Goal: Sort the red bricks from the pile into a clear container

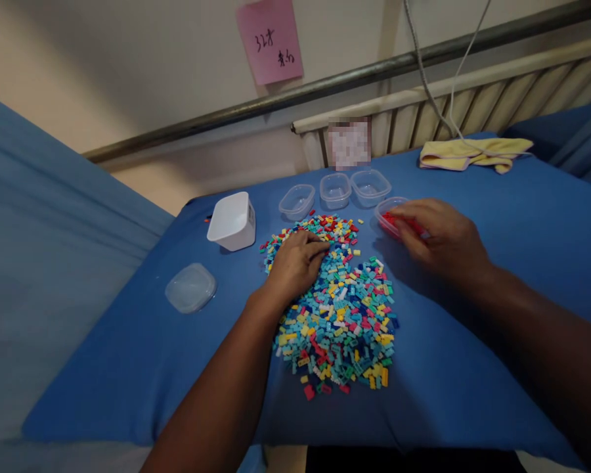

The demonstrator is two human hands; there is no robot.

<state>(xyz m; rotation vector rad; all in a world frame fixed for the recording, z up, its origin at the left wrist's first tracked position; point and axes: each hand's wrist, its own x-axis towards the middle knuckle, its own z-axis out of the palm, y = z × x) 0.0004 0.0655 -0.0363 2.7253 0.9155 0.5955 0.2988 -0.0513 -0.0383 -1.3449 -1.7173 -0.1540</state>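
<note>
A large pile of small toy building bricks (pixel 342 309) in many colours spreads over the blue cloth. My left hand (pixel 298 259) rests on the upper part of this pile. Its fingers are bent and drawn together among the bricks, and whatever is between the fingertips is too small to make out. Over at the right, my right hand (pixel 436 236) is at a small clear tub (pixel 380 211) that holds red bricks. Its fingers are curled inward above the red bricks, with the fingertips close together; any piece in them cannot be told apart. The hand covers part of the tub.
Clear plastic tubs (pixel 297 202) stand in a row behind the pile. To the left are a white box (pixel 231 222) and a clear lid (pixel 191 288). A yellow cloth (pixel 473 154) lies at the back right, near a radiator (pixel 473 98) and hanging cords.
</note>
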